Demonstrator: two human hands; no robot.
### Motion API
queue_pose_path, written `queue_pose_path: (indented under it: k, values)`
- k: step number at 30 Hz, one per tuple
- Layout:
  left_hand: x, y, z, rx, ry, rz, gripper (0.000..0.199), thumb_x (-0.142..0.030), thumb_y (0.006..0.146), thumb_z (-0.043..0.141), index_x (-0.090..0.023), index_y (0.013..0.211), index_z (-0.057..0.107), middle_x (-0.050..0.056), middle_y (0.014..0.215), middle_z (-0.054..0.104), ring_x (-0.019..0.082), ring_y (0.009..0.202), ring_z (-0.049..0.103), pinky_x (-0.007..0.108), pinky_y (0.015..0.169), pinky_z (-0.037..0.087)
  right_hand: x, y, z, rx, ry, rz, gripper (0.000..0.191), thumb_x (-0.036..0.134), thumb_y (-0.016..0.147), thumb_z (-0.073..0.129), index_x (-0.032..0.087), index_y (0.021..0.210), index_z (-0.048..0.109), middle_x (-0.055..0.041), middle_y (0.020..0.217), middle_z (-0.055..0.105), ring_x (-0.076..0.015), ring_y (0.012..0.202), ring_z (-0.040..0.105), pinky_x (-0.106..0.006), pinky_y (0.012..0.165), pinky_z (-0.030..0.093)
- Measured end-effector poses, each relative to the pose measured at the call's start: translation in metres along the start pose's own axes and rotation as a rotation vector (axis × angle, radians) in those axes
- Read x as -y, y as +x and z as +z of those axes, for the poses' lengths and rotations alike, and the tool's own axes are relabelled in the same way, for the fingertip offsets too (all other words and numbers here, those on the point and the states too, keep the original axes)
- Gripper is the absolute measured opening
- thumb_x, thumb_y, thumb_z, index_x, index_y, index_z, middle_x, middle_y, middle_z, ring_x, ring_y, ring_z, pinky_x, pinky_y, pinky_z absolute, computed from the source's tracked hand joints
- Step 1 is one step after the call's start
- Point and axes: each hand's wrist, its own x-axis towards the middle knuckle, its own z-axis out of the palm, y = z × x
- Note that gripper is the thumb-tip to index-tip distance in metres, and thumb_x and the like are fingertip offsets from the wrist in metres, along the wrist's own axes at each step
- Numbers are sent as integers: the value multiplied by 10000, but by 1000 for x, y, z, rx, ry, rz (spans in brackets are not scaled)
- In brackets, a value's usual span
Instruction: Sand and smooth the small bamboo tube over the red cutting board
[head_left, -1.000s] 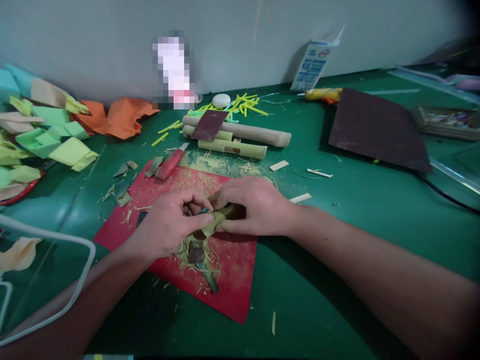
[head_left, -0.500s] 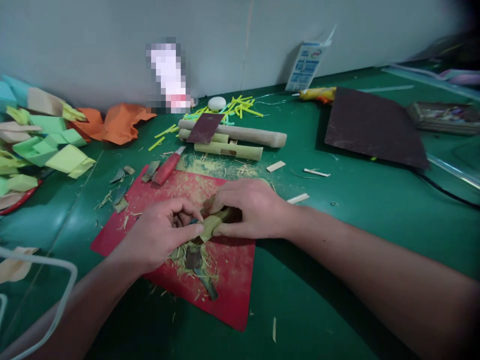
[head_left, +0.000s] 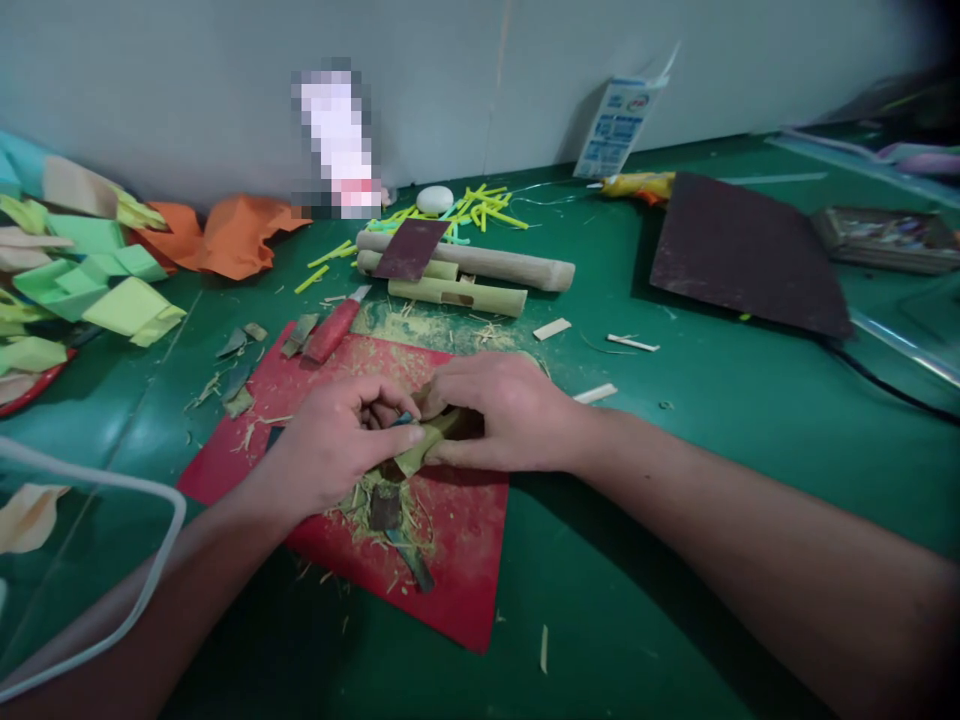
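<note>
Head view, clock read from the held piece: olive bamboo piece (head_left: 414,455) sits between both hands above the red sheet (head_left: 461,580); whether it touches the sheet, can't tell. Right hand (head_left: 506,410), at 3 o'clock, clamps it, thumb along the near side, fingers pressed together over the far side, probably to steady it. Left hand (head_left: 337,440), at 9 o'clock, has fingers curled, thumb and forefinger pinching at the piece's left end around a bluish-dark sliver (head_left: 403,420), too covered to identify; the pinch looks meant for fine work on that end. Red sheet seems laid there to catch waste: fibrous shavings (head_left: 424,535) and a dark strip (head_left: 386,508) lie on it at 6 to 7 o'clock. Red-handled knife (head_left: 336,328) rests at 11, blade pointing away, on the sheet's far edge, likely parked clear of the fingers but within reach. At 1 o'clock, slotted bamboo tube (head_left: 491,299) lies in front of a longer pale tube (head_left: 517,268), grouped as if set aside; small brown sheet (head_left: 412,250) drapes over the tubes at 12. Large dark sheet (head_left: 742,255) at 2, folded papers (head_left: 131,310) at 10, apparently pushed outward for elbow room.
</note>
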Motion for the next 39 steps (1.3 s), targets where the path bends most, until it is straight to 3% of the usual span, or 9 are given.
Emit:
queue_pose_path:
  k: [9,20,25,39]
  values:
    - [4,-6,-6,-78,-43,23,191,-348,757,729,-175,816,671,-9,687,638,103,585,554,203,538,440,0,-2,-4,24,-51,-45,230,386,806,679,203,946,683,-43,968,698,-177,846,620,-269,672,381]
    - [6,-15,-7,-3,15,-20,196,-327,731,739,-191,862,686,-6,738,636,114,638,562,216,582,462,-2,-2,-3,44,4,20,225,405,774,703,214,876,642,-4,872,689,-158,800,613,-254,647,367]
    - [7,-16,-10,18,-15,-76,231,-319,708,764,-214,896,678,-8,782,646,132,712,597,233,653,497,-3,-2,-2,24,-3,-3,237,377,770,712,215,932,652,-1,892,695,-154,815,620,-254,653,368]
    - [9,-19,-4,-7,-56,-60,178,-311,703,740,-181,805,675,-15,705,617,98,617,539,195,569,438,-2,-2,-2,25,-22,25,236,409,770,704,211,894,665,7,842,680,-147,767,600,-252,627,343]
